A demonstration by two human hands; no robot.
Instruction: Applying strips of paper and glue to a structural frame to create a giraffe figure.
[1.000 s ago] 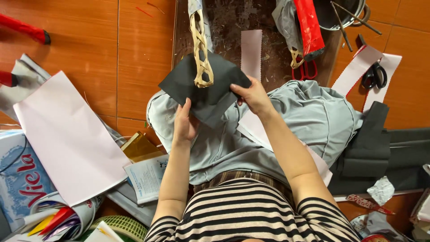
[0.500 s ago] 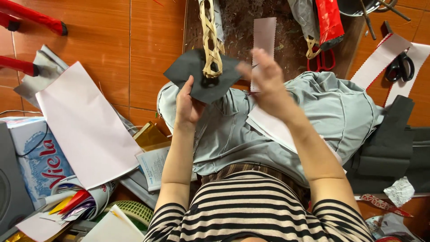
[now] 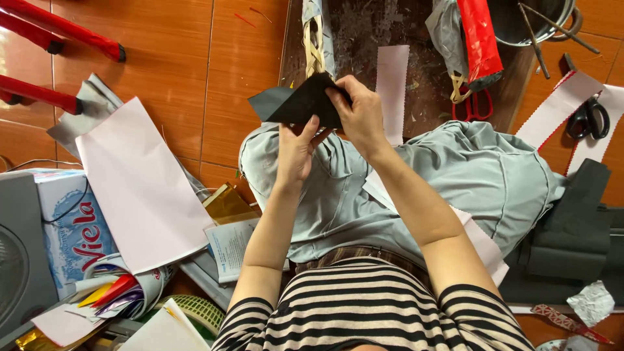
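Dark grey paper sheet (image 3: 296, 104) folded, held above the lap at the dark board's (image 3: 364, 26) near edge; right hand (image 3: 359, 112) pinches its right edge, left hand (image 3: 296, 149) grips the bottom edge. Left corner juts free over bare tile floor (image 3: 195, 58); white paper strip (image 3: 392, 84) just right.

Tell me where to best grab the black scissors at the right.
Take the scissors by the looped handles, the upper end, coming from above. They lie flat on a white paper strip, blades pointing down, with nothing over them, so fingers can slip into the loops.
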